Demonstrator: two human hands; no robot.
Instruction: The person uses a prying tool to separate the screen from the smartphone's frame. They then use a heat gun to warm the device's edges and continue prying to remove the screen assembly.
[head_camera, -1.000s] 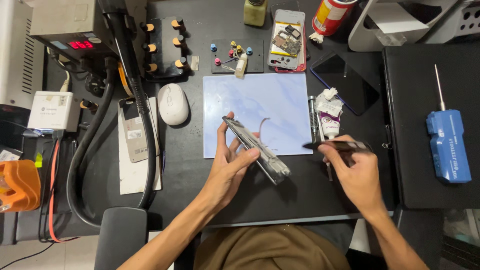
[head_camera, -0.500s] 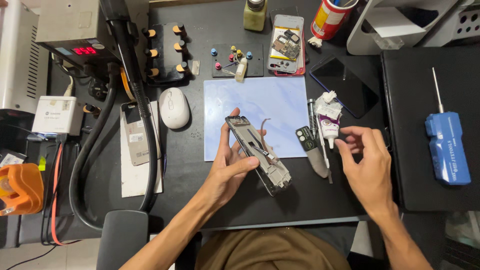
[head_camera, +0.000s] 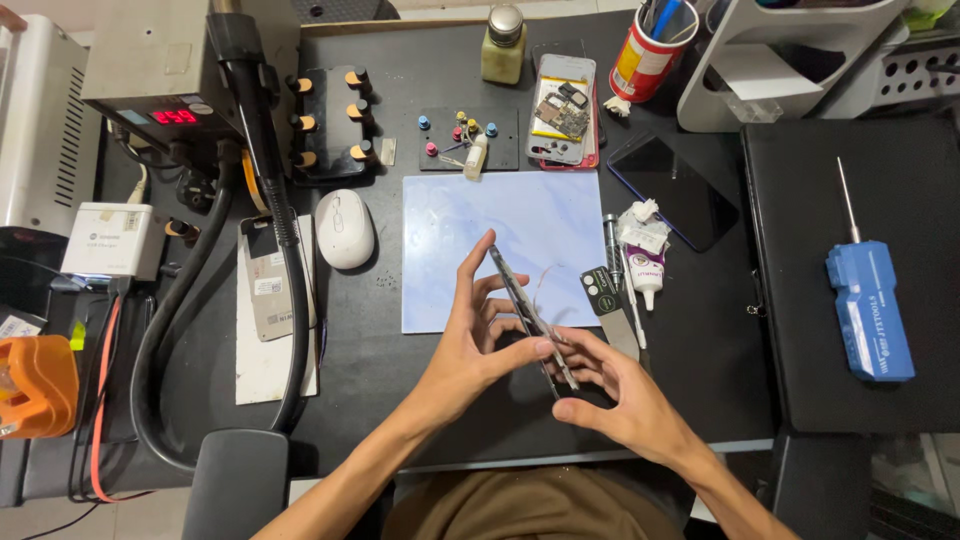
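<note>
Both hands pinch thin dark phone frame (head_camera: 530, 318), edge-on, long axis running far-left to near-right. Left hand (head_camera: 478, 338) grip clamps mid-frame; right hand (head_camera: 612, 392) grip closes on near end, w/ pale blue rectangular mat (head_camera: 450, 240) beneath.

Thin phone frame (head_camera: 530, 320), dark, hard-edged, metallic sheen along the rim, pinched between bare left hand (head_camera: 478, 345) and right hand (head_camera: 610, 395). Work mat (head_camera: 500, 250) pale blue, smooth, marbled, faintly glossy. Table top (head_camera: 400, 160) matt black, slightly dusty. Mouse (head_camera: 344, 228) white plastic, satin finish. Screen panel (head_camera: 672, 190) black glass, glossy. Electric screwdriver (head_camera: 868, 308) blue plastic body, bare metal shaft. Bottle (head_camera: 503, 45) cloudy plastic or glass, metal cap. Hose (head_camera: 160, 340) black rubber, matt. Cup (head_camera: 648, 55) glossy red and yellow.
</note>
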